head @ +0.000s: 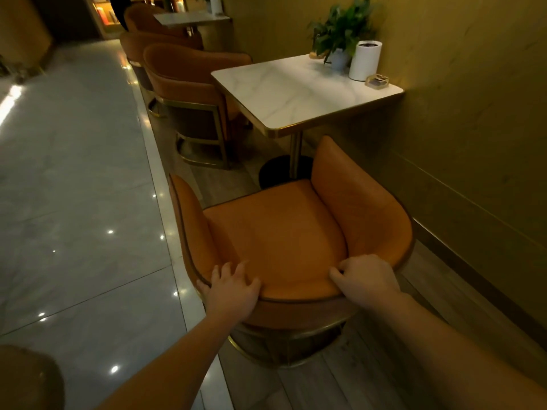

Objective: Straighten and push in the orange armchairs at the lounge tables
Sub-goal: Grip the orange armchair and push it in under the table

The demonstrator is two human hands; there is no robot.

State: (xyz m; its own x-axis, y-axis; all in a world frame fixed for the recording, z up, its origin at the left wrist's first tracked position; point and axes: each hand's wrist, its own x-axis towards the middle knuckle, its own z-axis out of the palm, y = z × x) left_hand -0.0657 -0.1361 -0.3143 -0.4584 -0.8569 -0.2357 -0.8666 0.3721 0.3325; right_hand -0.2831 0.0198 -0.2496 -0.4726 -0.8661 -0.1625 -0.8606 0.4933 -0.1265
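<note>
The near orange armchair [284,241] stands directly ahead at twelve o'clock, and both hands grip the top rim of its curved backrest: the left hand [232,287] toward the left end of the rim, fingers draped over onto the inner padding, and the right hand [365,279] toward the right, fingers curled over the edge. Neither hand is nearer; they sit about level on the rim. The chair's open front points toward about one o'clock, at the marble-topped table [296,93], whose pedestal base [281,170] lies just beyond the seat's front edge. The seat is not yet under the tabletop. Its front-to-back axis runs from the hands toward the table, turned slightly right, so the push likely needs a small twist. A second armchair [189,81] sits at eleven o'clock across the table.
</note>
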